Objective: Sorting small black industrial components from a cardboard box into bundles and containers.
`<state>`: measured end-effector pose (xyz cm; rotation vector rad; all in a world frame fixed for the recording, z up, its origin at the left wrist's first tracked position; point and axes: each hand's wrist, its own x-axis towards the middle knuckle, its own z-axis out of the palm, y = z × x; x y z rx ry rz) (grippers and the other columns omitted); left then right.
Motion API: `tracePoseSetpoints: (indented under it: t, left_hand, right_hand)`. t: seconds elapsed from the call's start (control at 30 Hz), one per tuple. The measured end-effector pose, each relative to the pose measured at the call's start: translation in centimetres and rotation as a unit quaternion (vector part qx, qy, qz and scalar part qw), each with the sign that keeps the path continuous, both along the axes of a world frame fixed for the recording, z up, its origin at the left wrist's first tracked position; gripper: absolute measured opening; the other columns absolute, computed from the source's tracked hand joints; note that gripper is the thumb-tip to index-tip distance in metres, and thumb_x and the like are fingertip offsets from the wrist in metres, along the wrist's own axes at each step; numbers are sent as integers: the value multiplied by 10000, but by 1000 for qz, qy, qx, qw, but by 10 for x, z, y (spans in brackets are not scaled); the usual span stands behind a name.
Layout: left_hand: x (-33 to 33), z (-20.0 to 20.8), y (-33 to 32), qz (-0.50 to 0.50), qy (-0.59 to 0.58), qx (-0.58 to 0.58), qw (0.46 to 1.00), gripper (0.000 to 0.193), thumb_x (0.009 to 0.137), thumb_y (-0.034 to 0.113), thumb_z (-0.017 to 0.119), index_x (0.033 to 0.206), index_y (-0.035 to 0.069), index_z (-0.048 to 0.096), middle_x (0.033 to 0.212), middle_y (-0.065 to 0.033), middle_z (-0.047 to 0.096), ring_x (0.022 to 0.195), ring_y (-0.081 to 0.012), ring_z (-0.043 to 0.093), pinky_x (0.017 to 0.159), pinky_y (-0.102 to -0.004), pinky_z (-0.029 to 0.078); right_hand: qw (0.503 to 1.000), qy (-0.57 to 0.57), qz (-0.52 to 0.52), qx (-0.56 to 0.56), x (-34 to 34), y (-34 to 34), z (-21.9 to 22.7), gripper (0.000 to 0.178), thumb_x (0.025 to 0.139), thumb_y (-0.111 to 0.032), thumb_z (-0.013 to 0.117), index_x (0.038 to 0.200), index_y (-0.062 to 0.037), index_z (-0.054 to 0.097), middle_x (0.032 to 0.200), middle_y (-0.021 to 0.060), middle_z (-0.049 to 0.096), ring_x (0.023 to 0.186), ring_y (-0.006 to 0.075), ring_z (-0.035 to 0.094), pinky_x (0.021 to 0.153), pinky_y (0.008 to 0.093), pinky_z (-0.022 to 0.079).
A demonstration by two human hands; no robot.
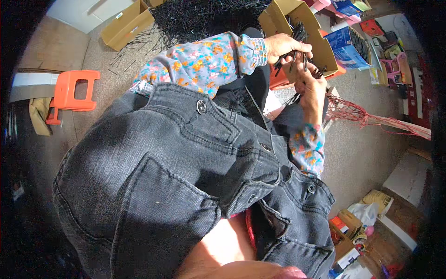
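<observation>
Both my hands are raised over an open cardboard box (331, 53) in the upper right. Between the fingers of my left hand (280, 46) sits a bundle of thin black strips (298, 33), which stick up past the thumb. My right hand (312, 88) is closed just below it, with short dark strips (317, 72) in its fingers. The two hands almost touch, and fingers overlap, so how each strip is gripped is partly hidden. What exactly the strips are, I cannot make out.
A big heap of thin black strips (204, 21) lies beyond my left sleeve, next to another cardboard box (127, 25). An orange stool (76, 90) stands left. Red strings (348, 111) hang at right near a blue box (347, 46). Boxes and bags (364, 214) sit lower right.
</observation>
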<state>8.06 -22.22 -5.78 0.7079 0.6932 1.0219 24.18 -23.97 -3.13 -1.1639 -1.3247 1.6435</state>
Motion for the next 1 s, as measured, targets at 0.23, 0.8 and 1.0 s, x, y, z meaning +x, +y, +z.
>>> tracePoseSetpoints:
  t: [0.23, 0.8, 1.0]
  left_hand:
    - [-6, 0, 7, -19, -123, 47, 991, 291, 859, 324, 551, 967, 58, 599, 669, 46, 510, 538, -14, 485, 346, -143, 309]
    - [-5, 9, -6, -185, 130, 65, 972, 288, 865, 312, 513, 887, 42, 611, 722, -68, 648, 456, -43, 472, 391, -166, 342]
    - [6, 5, -7, -252, 38, 88, 963, 303, 879, 261, 499, 928, -31, 564, 686, -119, 632, 542, -204, 597, 516, -325, 493]
  right_hand:
    - [988, -70, -104, 93, -1, -4, 18, 117, 812, -135, 597, 772, -31, 631, 555, -50, 457, 437, 28, 358, 399, 179, 237]
    - [974, -204, 90, 45, 48, 12, 47, 197, 771, -207, 567, 626, -74, 572, 505, -67, 419, 414, 30, 308, 396, 202, 187]
    - [993, -117, 18, -5, 38, 15, 28, 202, 823, -230, 551, 671, -97, 542, 506, -60, 401, 396, 34, 306, 376, 206, 200]
